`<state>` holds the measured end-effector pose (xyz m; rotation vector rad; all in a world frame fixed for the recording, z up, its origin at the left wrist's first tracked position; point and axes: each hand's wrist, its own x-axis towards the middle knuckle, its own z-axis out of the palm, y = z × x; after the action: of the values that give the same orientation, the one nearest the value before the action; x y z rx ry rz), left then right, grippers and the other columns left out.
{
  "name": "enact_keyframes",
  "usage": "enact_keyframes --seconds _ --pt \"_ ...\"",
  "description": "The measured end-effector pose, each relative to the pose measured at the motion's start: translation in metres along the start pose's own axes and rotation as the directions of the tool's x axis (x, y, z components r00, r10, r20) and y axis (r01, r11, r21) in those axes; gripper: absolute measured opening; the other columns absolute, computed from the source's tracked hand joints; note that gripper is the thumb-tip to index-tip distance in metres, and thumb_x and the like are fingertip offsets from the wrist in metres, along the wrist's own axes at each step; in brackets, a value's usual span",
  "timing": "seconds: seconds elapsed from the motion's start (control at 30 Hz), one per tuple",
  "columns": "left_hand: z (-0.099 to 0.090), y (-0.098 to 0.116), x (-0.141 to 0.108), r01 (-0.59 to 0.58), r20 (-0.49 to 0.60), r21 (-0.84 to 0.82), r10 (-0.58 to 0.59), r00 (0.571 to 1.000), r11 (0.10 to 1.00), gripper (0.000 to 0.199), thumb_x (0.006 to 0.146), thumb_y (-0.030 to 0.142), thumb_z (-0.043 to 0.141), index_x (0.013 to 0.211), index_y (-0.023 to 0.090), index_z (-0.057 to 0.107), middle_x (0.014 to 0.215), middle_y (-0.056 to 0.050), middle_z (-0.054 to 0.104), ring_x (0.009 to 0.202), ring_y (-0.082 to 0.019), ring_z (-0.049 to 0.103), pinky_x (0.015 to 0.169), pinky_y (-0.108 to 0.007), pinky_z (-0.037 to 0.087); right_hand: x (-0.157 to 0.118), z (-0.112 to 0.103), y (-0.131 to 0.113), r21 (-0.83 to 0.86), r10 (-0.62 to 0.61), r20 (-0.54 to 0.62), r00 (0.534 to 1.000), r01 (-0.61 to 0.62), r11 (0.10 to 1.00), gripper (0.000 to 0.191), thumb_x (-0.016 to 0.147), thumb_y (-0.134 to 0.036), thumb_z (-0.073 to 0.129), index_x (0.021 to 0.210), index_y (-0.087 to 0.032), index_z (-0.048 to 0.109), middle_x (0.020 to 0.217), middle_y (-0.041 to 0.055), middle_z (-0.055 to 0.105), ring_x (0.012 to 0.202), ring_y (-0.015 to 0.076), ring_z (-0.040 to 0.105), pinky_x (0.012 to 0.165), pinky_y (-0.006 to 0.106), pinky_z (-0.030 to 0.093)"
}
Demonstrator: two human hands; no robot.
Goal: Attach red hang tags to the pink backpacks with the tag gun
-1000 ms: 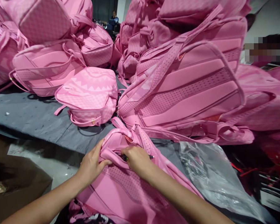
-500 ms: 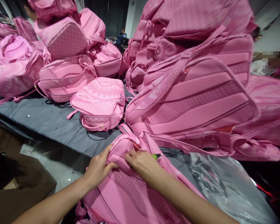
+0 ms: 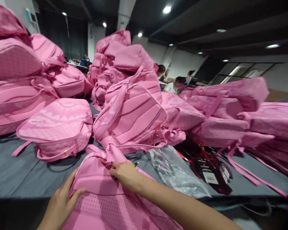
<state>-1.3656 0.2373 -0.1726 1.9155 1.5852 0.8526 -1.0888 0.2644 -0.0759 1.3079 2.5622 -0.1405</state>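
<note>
A pink backpack [image 3: 98, 185] stands in front of me at the near table edge, its padded, dotted back panel toward me. My left hand [image 3: 62, 198] grips its left edge, thumb on the panel and fingers wrapped behind. My right hand [image 3: 124, 174] is closed near the top right of the panel, beside a shoulder strap [image 3: 116, 153]. A bright green tip of a small tool [image 3: 134, 165] sticks out past that hand. The rest of the tool is mostly hidden in the fist, so its kind is unclear.
Another pink backpack [image 3: 60, 124] lies flat on the grey-covered table [image 3: 21, 172]. Piles of pink backpacks [image 3: 132, 111] rise behind and to the right [image 3: 220, 124]. A clear plastic bag [image 3: 177, 172] and dark hang tags [image 3: 211, 174] lie at right. People [image 3: 174, 86] sit farther back.
My view has swung right and up, bringing the hang tags and right-hand piles into sight. The right hand has moved slightly higher along the strap side; the left still grips the backpack's edge.
</note>
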Motion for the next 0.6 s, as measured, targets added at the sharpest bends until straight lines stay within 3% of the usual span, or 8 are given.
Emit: enact_keyframes --seconds 0.13,0.23,0.4,0.5,0.6 --pt "0.006 -0.010 0.004 0.005 0.014 -0.002 -0.005 1.000 1.000 0.059 0.088 0.053 0.052 0.142 0.029 0.046 0.129 -0.001 0.066 0.114 -0.026 0.066 0.089 -0.032 0.058 0.007 0.008 0.006 0.054 -0.013 -0.016 1.000 0.014 0.998 0.009 0.087 -0.023 0.062 0.093 -0.022 0.068 0.094 0.0003 0.071 0.087 0.0161 0.065 0.058 0.028 0.032" --pt "0.008 -0.017 0.007 0.001 0.028 -0.028 0.000 1.000 1.000 0.061 0.085 0.053 0.053 0.141 0.029 0.047 0.129 -0.002 0.066 0.117 -0.028 0.064 0.093 -0.036 0.057 0.008 0.006 0.006 -0.009 -0.030 0.020 0.999 0.030 1.000 0.010 0.082 -0.020 0.066 0.092 -0.020 0.070 0.093 0.0011 0.071 0.083 0.0174 0.066 0.053 0.030 0.030" --pt "0.007 -0.022 0.007 0.017 0.039 0.010 -0.017 0.999 1.000 0.062 0.086 0.057 0.050 0.142 0.030 0.045 0.130 -0.002 0.065 0.117 -0.028 0.064 0.089 -0.036 0.059 -0.003 0.002 0.009 -0.177 -0.151 0.056 0.987 0.159 0.971 0.016 0.092 -0.015 0.052 0.096 -0.014 0.068 0.095 0.0054 0.069 0.081 0.0210 0.067 0.053 0.030 0.038" --pt "0.008 -0.017 0.007 0.047 0.061 0.029 -0.048 0.997 0.998 0.064 0.088 0.059 0.046 0.144 0.027 0.042 0.132 -0.004 0.064 0.120 -0.028 0.062 0.091 -0.036 0.057 -0.003 0.008 0.008 -0.159 -0.109 0.039 0.993 0.113 0.981 0.014 0.090 -0.013 0.053 0.092 -0.013 0.067 0.092 0.0068 0.069 0.080 0.0229 0.068 0.055 0.030 0.042" --pt "0.008 -0.004 0.007 0.060 0.047 0.013 -0.061 0.997 0.998 0.065 0.089 0.060 0.043 0.144 0.024 0.042 0.130 -0.007 0.066 0.117 -0.029 0.064 0.091 -0.037 0.056 0.005 0.016 -0.001 -0.102 -0.026 0.000 1.000 0.026 0.994 0.015 0.087 -0.016 0.057 0.099 -0.016 0.066 0.099 0.0068 0.070 0.083 0.0219 0.069 0.057 0.028 0.044"
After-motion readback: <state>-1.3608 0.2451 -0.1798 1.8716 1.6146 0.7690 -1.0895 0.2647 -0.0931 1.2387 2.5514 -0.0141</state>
